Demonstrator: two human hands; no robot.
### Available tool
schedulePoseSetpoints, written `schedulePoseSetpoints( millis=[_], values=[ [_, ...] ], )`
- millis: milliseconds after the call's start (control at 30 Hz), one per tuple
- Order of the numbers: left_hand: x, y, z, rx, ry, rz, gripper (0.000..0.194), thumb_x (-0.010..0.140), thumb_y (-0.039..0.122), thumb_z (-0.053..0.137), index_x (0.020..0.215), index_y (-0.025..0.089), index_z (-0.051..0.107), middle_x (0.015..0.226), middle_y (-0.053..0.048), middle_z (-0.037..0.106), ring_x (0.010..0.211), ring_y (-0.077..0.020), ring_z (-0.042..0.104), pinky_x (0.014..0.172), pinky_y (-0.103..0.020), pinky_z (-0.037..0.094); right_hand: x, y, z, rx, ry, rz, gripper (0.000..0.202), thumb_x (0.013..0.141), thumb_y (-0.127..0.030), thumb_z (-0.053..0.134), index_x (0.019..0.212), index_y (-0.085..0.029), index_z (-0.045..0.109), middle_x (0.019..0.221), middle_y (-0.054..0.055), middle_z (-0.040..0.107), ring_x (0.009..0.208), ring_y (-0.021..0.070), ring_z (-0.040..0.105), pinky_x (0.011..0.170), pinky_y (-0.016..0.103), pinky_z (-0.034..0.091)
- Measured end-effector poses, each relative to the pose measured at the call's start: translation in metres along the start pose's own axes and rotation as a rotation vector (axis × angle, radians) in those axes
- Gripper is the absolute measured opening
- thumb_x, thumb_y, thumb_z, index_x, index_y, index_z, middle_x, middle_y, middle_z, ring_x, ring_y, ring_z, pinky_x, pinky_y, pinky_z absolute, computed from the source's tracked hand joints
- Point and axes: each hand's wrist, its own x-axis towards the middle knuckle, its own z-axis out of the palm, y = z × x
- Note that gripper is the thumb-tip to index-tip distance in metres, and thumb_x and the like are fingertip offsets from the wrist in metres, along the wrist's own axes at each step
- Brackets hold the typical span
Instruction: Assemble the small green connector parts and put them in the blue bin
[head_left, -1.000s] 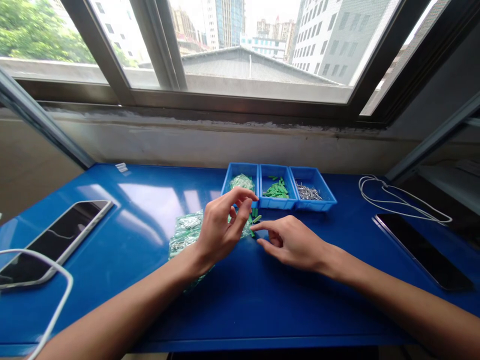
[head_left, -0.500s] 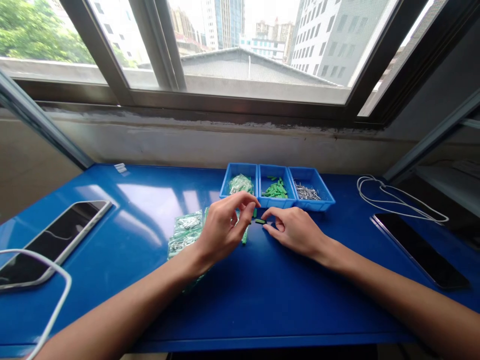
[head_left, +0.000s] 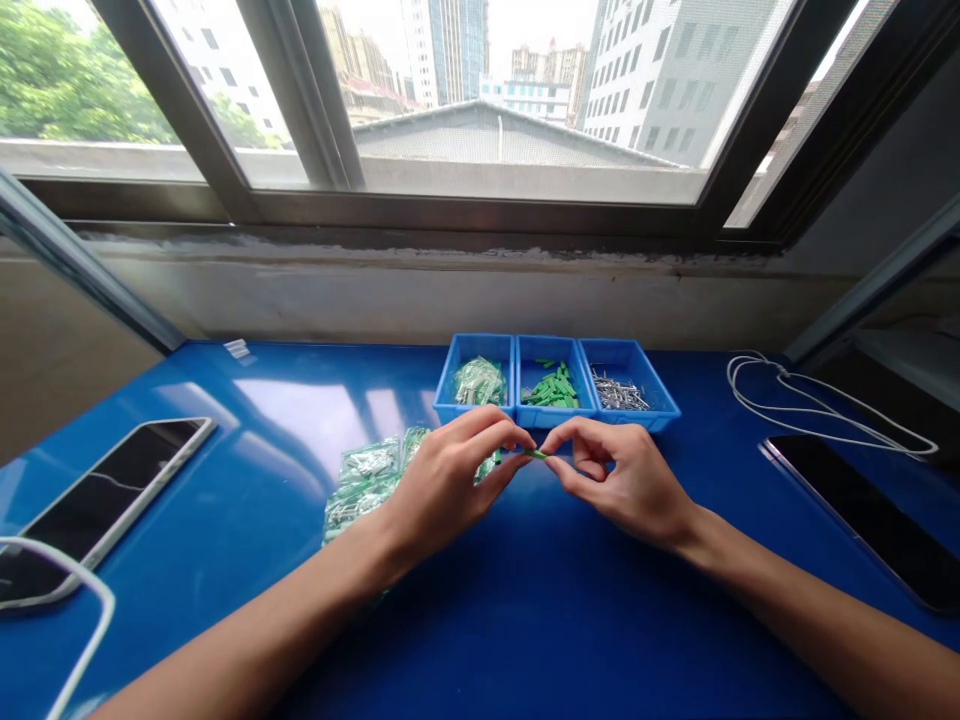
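Note:
Between my two hands, above the blue table, is a slim green plastic piece that looks like a wall plug. My left hand pinches its left end with thumb and fingertips. At the other end, the thumb and index finger of my right hand close on it. Several clear bags with small pale and metallic parts lie beside and partly under my left hand. Just behind the hands, a blue bin holds more green pieces.
To its left, another blue bin contains filled clear bags; the right bin holds metal screws. Phones lie at the left and right. White cables curl behind the right phone. A window wall borders the table's back.
The green piece has come up off the table in my right fingers. My left hand has moved in to pinch its other end. The camera view has shifted slightly.

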Motion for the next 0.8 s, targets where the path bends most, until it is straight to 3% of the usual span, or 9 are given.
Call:
schedulePoseSetpoints(
  millis=[133,267,467,800],
  values=[
    [0.000,0.003,0.001,-0.050,0.043,-0.027,0.006,0.097,0.014,0.064,0.099,0.018,0.069,0.085,-0.002,0.068,0.073,-0.0144,0.064,0.067,-0.024,0.049,-0.002,-0.002,0.002,0.013,0.023,-0.054,0.009,0.088,-0.022,0.069,0.095,-0.016,0.071,0.056,-0.010,0.038,0.048,0.0080,0.038,0.050,0.021,0.036],
    [0.000,0.006,0.001,-0.108,0.041,-0.057,0.007,0.096,0.013,0.066,0.097,0.017,0.070,0.080,-0.001,0.067,0.067,-0.0125,0.060,0.062,-0.021,0.046,-0.008,-0.007,0.005,-0.093,0.156,-0.185,0.006,0.089,-0.021,0.071,0.093,-0.016,0.072,0.055,-0.010,0.038,0.044,0.0066,0.037,0.048,0.020,0.035],
    [-0.003,0.012,0.004,-0.172,-0.015,-0.029,0.009,0.096,0.010,0.062,0.093,0.016,0.069,0.079,-0.001,0.065,0.065,-0.0114,0.058,0.059,-0.021,0.045,-0.011,-0.017,0.006,-0.204,0.241,-0.402,0.004,0.092,-0.017,0.069,0.096,-0.017,0.071,0.056,-0.008,0.050,0.044,0.0060,0.039,0.048,0.019,0.036],
    [-0.005,0.015,0.005,-0.168,0.132,-0.037,0.006,0.096,0.014,0.067,0.100,0.016,0.071,0.082,-0.003,0.067,0.062,-0.0106,0.060,0.056,-0.021,0.049,-0.008,-0.011,0.002,-0.289,0.166,-0.328,0.008,0.095,-0.020,0.063,0.096,-0.016,0.070,0.057,-0.007,0.056,0.041,0.0056,0.040,0.046,0.019,0.035]
  ],
)
